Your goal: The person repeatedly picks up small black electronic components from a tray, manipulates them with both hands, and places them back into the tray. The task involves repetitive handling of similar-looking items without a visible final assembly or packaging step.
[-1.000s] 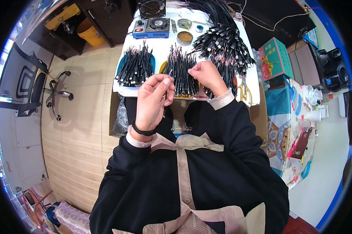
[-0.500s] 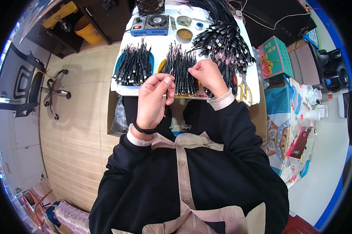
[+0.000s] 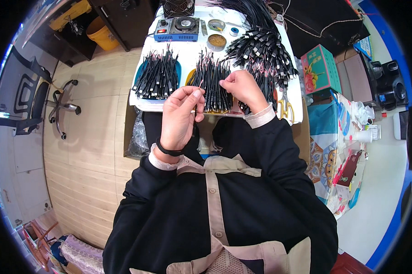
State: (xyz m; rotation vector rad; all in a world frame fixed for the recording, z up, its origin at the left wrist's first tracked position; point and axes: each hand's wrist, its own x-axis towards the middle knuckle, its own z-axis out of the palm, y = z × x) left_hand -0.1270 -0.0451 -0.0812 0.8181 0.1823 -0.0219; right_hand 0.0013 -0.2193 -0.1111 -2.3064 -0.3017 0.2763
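Observation:
My left hand [image 3: 182, 116] is closed in a pinch over the front edge of the white table, a thin wire end [image 3: 201, 84] poking up from between thumb and forefinger. The rest of that wire is hidden by the fingers. To its right, my right hand [image 3: 246, 89] is also pinched, its fingertips in front of a bundle of black cables [image 3: 213, 75] with bare reddish ends. Whatever the right fingers hold is too small to make out. Another black cable bundle [image 3: 158, 75] lies in a blue tray on the left, and a heap of cables with plugs [image 3: 265, 50] fills the right.
At the back stand a blue heating unit [image 3: 176, 29], a fan [image 3: 177, 7], a round tin [image 3: 216, 42] and a solder spool [image 3: 234, 31]. Yellow-handled scissors [image 3: 286, 109] lie at the table's right edge. A green box [image 3: 322, 68] stands beyond; an office chair [image 3: 30, 96] is left.
Both hands keep nearly the same pose and place. The whole view has shifted slightly.

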